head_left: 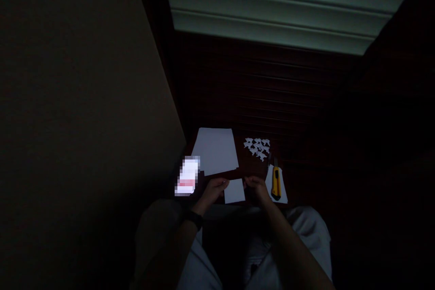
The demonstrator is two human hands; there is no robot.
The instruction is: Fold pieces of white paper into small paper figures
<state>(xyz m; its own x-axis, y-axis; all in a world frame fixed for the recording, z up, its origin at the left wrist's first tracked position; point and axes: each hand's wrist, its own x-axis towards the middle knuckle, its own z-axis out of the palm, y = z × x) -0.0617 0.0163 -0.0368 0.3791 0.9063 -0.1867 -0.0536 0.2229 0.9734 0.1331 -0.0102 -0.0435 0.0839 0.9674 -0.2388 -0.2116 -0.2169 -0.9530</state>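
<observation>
A small white paper square (234, 191) is held between both hands over a dark surface. My left hand (213, 191) pinches its left edge, fingers closed on it. At the paper's right edge my right hand (257, 189) is curled with fingers closed on it. A dark band sits on my left wrist. A stack of white paper sheets (217, 150) lies just beyond my hands. To its right lies a cluster of several small white folded paper shapes (257, 147).
A yellow utility knife (276, 183) rests on a white paper scrap right of my right hand. A lit phone screen (187, 176) lies left of my left hand. A wall rises at left; a pale slatted panel (282, 4) is beyond. The scene is very dark.
</observation>
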